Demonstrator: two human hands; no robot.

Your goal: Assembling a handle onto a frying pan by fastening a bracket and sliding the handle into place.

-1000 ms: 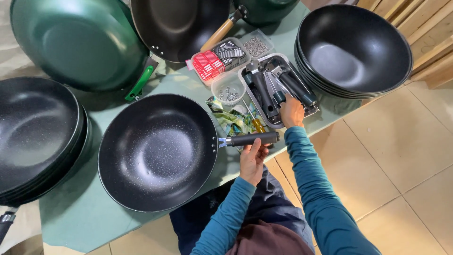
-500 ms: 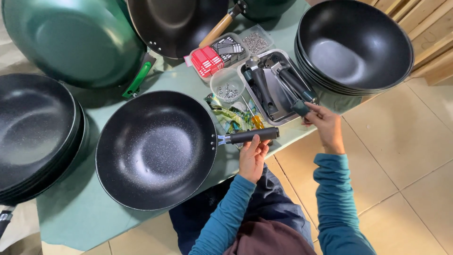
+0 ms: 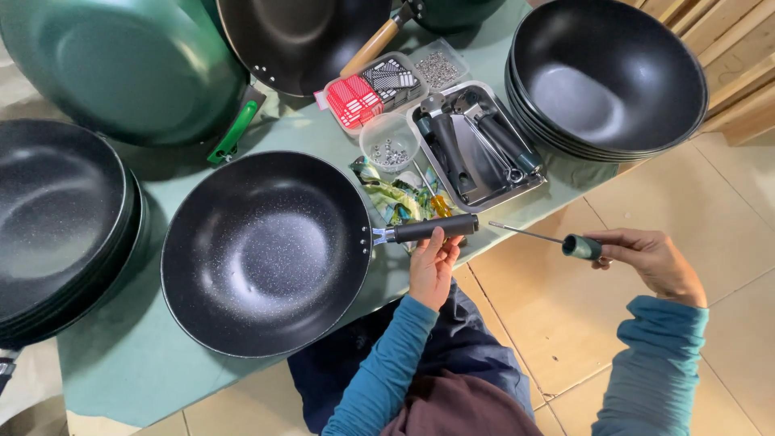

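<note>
Our left hand grips the black pan handle, the wok just beyond it on the green table. Our right hand pinches a long rod's end cap, its thin tip pointing at that handle.

Two hands: left, right. One black wok with handle fitted, two stacks of black woks, one green wok upturned. One metal tray, one round cup of nuts, one screwdriver.
</note>
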